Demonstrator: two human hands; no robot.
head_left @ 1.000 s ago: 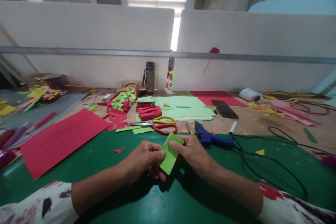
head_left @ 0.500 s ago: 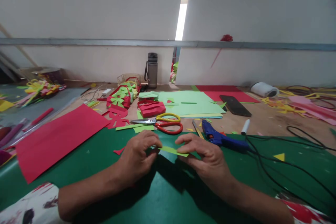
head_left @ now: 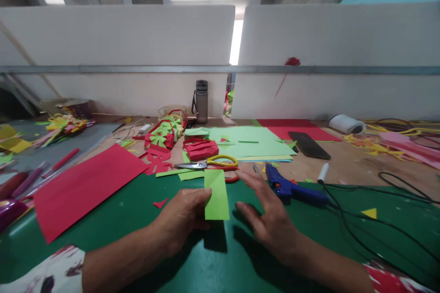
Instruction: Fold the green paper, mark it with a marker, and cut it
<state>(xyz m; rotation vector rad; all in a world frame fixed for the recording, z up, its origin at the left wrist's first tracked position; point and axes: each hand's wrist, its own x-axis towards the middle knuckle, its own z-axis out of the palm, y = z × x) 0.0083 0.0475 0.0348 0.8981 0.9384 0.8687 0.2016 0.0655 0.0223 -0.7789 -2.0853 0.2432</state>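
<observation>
A small light-green paper rectangle (head_left: 217, 199) is pinched along its left edge by my left hand (head_left: 184, 217), thumb on the front. It is tilted up so that its broad face shows, above the green mat (head_left: 137, 263). To the right of the paper my right hand (head_left: 270, 217) is apart from it, thumb and fingers spread, with nothing between them. Just behind the paper lie scissors (head_left: 222, 160) with yellow and red handles, the paper covering part of the red one. A blue glue gun (head_left: 294, 188) rests beyond my right hand.
A red sheet (head_left: 91, 187) covers the left of the mat. Behind are red folded paper (head_left: 201, 149), pale green sheets (head_left: 249, 139), a phone (head_left: 308, 145) and a grey bottle (head_left: 201, 103). A black cable (head_left: 347, 217) runs along the right. A white marker (head_left: 323, 171) stands near it.
The green paper has turned from nearly edge-on to face-on. My right hand has let go of it and moved aside with fingers spread. The camera view has tilted up slightly.
</observation>
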